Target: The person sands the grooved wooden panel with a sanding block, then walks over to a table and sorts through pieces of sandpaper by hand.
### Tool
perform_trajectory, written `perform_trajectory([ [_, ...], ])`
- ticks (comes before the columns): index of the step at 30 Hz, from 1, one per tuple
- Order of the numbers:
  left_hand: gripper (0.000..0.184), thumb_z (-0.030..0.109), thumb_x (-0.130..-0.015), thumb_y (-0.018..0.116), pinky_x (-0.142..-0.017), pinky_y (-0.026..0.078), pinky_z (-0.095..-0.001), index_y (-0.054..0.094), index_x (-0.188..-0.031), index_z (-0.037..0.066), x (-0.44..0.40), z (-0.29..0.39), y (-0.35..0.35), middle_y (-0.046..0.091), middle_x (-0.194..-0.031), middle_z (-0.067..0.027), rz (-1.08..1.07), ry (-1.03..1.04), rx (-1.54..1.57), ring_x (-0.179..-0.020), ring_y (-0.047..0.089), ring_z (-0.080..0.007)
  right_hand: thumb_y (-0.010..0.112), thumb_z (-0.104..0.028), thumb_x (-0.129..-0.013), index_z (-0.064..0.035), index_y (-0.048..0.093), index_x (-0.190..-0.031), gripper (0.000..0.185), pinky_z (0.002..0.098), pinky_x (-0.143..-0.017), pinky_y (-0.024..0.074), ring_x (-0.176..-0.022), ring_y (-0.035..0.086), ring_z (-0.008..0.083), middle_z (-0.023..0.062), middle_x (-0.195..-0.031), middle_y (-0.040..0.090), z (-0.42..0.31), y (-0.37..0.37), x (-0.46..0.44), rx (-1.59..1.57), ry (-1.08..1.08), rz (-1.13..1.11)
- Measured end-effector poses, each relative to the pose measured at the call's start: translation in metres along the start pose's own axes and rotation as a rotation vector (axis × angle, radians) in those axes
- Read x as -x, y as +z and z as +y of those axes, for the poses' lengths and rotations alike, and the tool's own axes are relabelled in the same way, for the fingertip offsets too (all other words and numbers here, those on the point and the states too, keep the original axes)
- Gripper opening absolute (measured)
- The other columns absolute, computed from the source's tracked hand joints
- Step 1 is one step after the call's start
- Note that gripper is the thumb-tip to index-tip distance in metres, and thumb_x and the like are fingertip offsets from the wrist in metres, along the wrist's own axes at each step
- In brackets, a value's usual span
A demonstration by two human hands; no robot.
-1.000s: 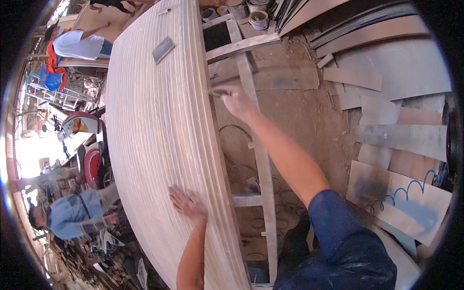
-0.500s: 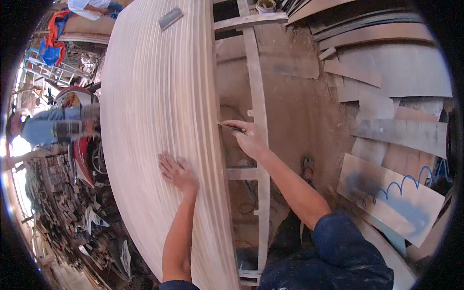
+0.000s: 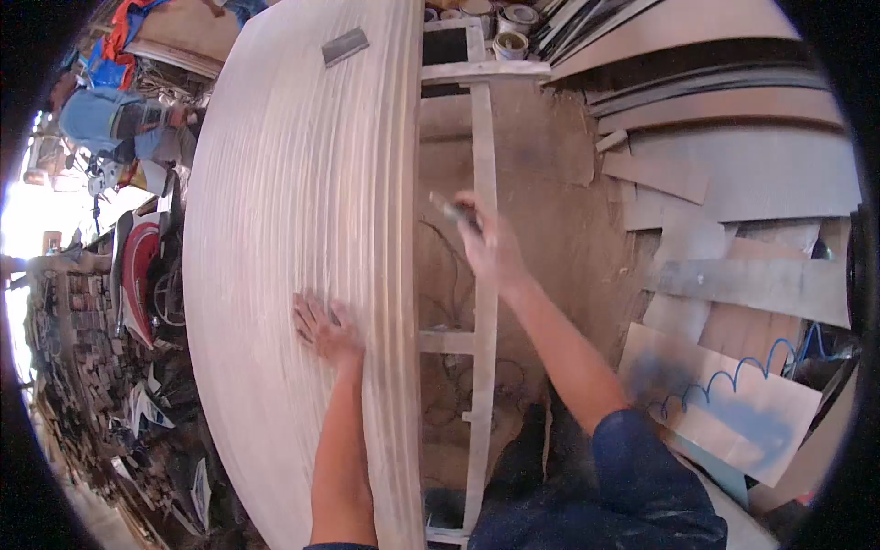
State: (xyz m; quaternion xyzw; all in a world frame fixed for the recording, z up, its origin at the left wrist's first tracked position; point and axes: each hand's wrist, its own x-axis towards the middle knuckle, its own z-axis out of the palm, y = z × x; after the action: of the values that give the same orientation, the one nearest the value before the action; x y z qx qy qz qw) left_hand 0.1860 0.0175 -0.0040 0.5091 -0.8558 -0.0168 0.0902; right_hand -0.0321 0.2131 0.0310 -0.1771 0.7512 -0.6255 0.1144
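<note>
A long, pale wooden panel (image 3: 266,211) with fine lengthwise grooves runs through the middle of the head view. My left hand (image 3: 328,332) lies flat on its surface with the fingers spread. Past the panel's right edge, my right hand (image 3: 490,243) is closed around a small scraper-like tool (image 3: 449,209) with a pale, flat end. Motion blurs that tool, and it is held apart from the panel. A grey rectangular piece (image 3: 346,48) rests on the panel near its far end.
A light frame (image 3: 484,275) supports the panel. Paint cans (image 3: 511,44) stand beyond it. Sheets and boards (image 3: 761,284) with a blue coiled hose (image 3: 724,385) lie at right. At left are a person (image 3: 110,119), a red motorbike (image 3: 140,280) and piled wood scraps (image 3: 78,367).
My right hand has lifted off the panel's edge with the tool, moving up and to the right. My left hand stays flat on the panel. The camera view has shifted slightly.
</note>
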Motion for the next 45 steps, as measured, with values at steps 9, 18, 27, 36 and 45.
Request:
perform_trajectory([
  [9, 0.060, 0.036, -0.097, 0.047, -0.118, 0.010, -0.0513, 0.036, -0.148, 0.007, -0.003, 0.005, -0.010, 0.025, -0.158, -0.0121, -0.027, 0.004, 0.031, -0.146, 0.020, -0.0339, 0.059, -0.010, -0.076, -0.0133, 0.074, -0.094, 0.024, 0.0501, -0.080, 0.0503, -0.085, 0.067, 0.0378, 0.0145, -0.081, 0.070, -0.026, 0.025, -0.193, 0.871, -0.490, -0.220],
  [18, 0.059, 0.032, -0.095, 0.049, -0.118, 0.011, -0.0533, 0.038, -0.147, 0.005, -0.005, 0.008, -0.020, 0.027, -0.158, -0.0131, -0.053, 0.010, 0.036, -0.146, 0.021, -0.0360, 0.057, -0.005, -0.075, -0.0096, 0.072, -0.103, 0.032, 0.0393, -0.087, 0.0543, -0.094, 0.068, 0.0288, 0.0112, -0.100, 0.072, -0.061, -0.010, -0.034, 0.257, 0.071, -1.217],
  [27, 0.059, 0.035, -0.095, 0.049, -0.117, 0.013, -0.0531, 0.038, -0.147, 0.010, -0.004, 0.002, -0.010, 0.028, -0.158, -0.0114, -0.014, 0.017, 0.081, -0.145, 0.022, -0.0353, 0.053, -0.002, -0.094, -0.0039, 0.059, -0.115, 0.022, 0.0479, -0.088, 0.0545, -0.099, 0.066, 0.0244, 0.0092, -0.110, 0.067, -0.036, -0.014, 0.062, -1.198, 1.079, -0.180],
  [36, 0.056, 0.038, -0.099, 0.044, -0.118, 0.012, -0.0510, 0.037, -0.148, 0.011, 0.003, 0.004, -0.002, 0.029, -0.157, -0.0100, 0.025, 0.044, 0.065, -0.145, 0.023, -0.0334, 0.056, -0.008, -0.090, 0.0029, 0.060, -0.114, 0.026, 0.0434, -0.070, 0.0521, -0.076, 0.067, 0.0335, 0.0186, -0.085, 0.068, -0.008, 0.038, 0.132, -0.121, 0.293, -0.001],
  [45, 0.057, 0.038, -0.099, 0.043, -0.117, 0.015, -0.0489, 0.037, -0.148, 0.008, -0.001, -0.005, 0.005, 0.028, -0.157, -0.0128, -0.017, 0.057, -0.009, -0.144, 0.024, -0.0344, 0.053, -0.008, -0.087, 0.0053, 0.054, -0.123, 0.038, 0.0516, -0.071, 0.0507, -0.078, 0.064, 0.0439, 0.0282, -0.088, 0.064, -0.036, 0.057, 0.138, 0.166, 0.376, -0.023],
])
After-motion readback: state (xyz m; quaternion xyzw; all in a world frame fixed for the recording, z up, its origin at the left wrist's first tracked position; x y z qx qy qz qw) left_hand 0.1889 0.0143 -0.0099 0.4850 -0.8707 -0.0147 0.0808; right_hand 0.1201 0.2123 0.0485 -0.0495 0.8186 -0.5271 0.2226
